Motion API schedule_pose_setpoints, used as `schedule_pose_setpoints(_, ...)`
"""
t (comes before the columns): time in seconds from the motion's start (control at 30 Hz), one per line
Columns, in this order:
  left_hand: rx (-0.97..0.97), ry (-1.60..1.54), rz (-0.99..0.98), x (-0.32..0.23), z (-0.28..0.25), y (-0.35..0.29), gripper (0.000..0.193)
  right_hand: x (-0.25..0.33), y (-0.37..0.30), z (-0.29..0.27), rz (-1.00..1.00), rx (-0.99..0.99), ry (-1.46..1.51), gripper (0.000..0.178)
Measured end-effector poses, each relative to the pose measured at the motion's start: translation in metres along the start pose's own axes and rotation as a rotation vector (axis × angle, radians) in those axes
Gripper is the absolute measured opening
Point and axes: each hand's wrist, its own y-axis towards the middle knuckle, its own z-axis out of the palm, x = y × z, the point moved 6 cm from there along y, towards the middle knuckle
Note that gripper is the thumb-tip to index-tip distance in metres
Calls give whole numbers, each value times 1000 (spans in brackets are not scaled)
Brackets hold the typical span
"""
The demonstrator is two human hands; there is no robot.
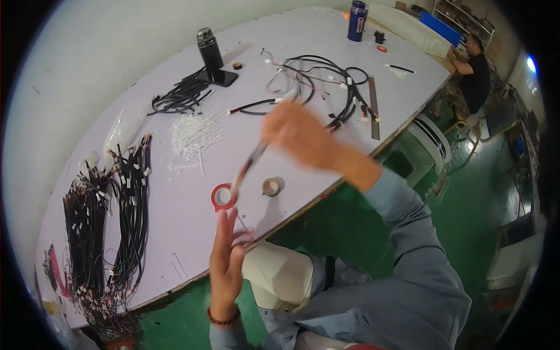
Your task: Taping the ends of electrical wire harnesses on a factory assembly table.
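My right hand [297, 137], smeared by motion, is closed around a wire harness over the middle of the table. From its fist a blurred dark and reddish length of the wire harness [249, 166] slants down toward my left hand [226, 262]. That hand is held at the table's near edge with fingers stretched out and thumb apart; the wire end comes close to its fingertips, and I cannot tell if they touch. A roll of red tape [216, 198] lies just beyond the left fingertips. To its right is a brown tape roll [271, 186].
Black cables [350, 87] lie looped beside a metal ruler [374, 108]. White cable ties [195, 135] are heaped left of centre, near black sleeves [181, 94]. Bundled harnesses [133, 210] cover the left end. A black flask [210, 49] and blue bottle [357, 22] stand farther back. Another person [475, 73] sits far right.
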Motion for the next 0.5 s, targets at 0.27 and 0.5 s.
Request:
schedule_pose_setpoints(0.27, -278, -73, 213, -5, 26, 1, 45, 70, -45, 43, 6, 115, 189, 25)
schedule_pose_setpoints(0.5, -250, -769, 624, -79, -50, -25, 22, -108, -98, -33, 245, -115, -465, 36)
